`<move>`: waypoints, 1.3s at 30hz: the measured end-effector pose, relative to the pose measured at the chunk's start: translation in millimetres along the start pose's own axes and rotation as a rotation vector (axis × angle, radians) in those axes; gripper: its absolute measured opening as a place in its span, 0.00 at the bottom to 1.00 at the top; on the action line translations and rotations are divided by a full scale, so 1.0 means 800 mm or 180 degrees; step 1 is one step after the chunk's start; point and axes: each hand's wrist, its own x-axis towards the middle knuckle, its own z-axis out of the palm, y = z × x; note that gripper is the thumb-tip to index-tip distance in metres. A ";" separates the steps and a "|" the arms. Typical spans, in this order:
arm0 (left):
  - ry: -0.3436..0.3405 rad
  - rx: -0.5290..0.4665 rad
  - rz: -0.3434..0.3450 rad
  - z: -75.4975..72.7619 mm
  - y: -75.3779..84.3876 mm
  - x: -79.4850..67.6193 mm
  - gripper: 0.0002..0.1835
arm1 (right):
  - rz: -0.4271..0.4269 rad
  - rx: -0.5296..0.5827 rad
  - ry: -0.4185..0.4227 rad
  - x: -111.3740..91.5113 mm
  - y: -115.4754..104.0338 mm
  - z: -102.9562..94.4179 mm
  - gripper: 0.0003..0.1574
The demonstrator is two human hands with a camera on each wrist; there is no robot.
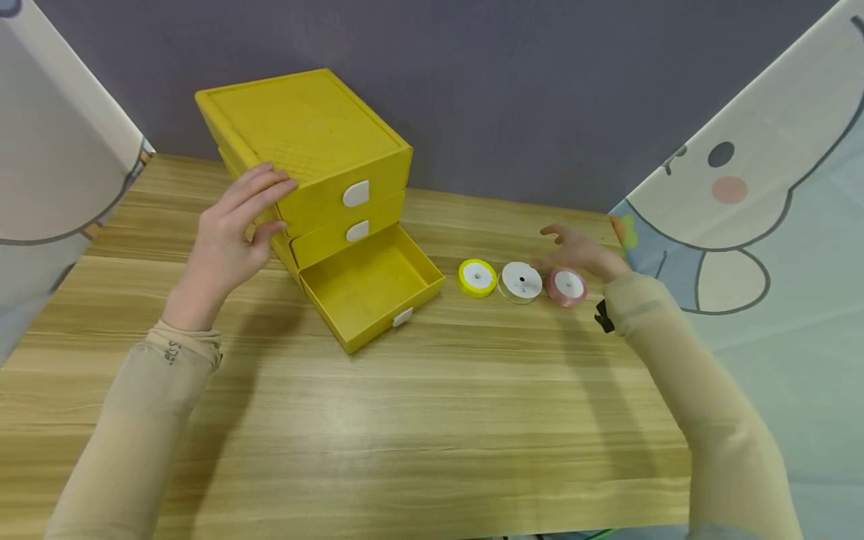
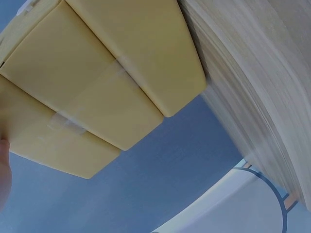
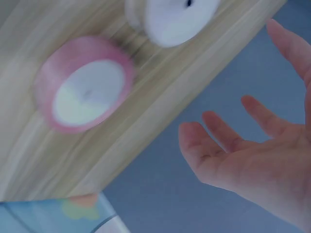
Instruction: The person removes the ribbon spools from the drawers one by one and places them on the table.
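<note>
A yellow drawer cabinet (image 1: 304, 127) stands at the back left, its bottom drawer (image 1: 367, 281) pulled out and bare inside. My left hand (image 1: 236, 225) rests on the cabinet's left front edge, fingers over the top and thumb against the side. To the right of the drawer, three ribbon spools lie in a row: a yellow spool (image 1: 477, 278), a white spool (image 1: 520, 283) and a pink spool (image 1: 567, 287). Above the white and pink ones hovers my right hand (image 1: 580, 251), fingers loosely bent around nothing. In the right wrist view the pink spool (image 3: 85, 85) appears apart from that hand.
The wooden table (image 1: 405, 427) carries everything. Behind it rises a grey wall panel (image 1: 506, 97), with cartoon-printed cloth (image 1: 763, 225) at both sides. Two upper drawers with white handles (image 1: 356, 193) are pushed in above the open one.
</note>
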 end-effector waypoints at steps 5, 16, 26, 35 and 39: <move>-0.0034 -0.0007 0.0084 0.000 -0.004 0.000 0.25 | -0.0116 -0.0088 -0.0013 -0.001 -0.033 0.010 0.52; -0.0542 0.0259 0.0187 -0.017 -0.005 0.004 0.29 | -0.0463 0.0183 -0.0250 -0.002 -0.094 0.045 0.50; -0.0664 0.0379 0.0172 -0.022 -0.007 0.004 0.29 | -0.0886 0.0429 -0.0420 -0.013 -0.134 0.089 0.43; -0.0585 0.0308 0.0136 -0.022 -0.008 0.002 0.31 | -0.0916 0.0364 -0.0996 -0.020 -0.144 0.129 0.32; -0.0573 0.0297 0.0127 -0.022 -0.009 0.002 0.31 | -0.1016 0.0417 -0.1152 -0.013 -0.145 0.146 0.32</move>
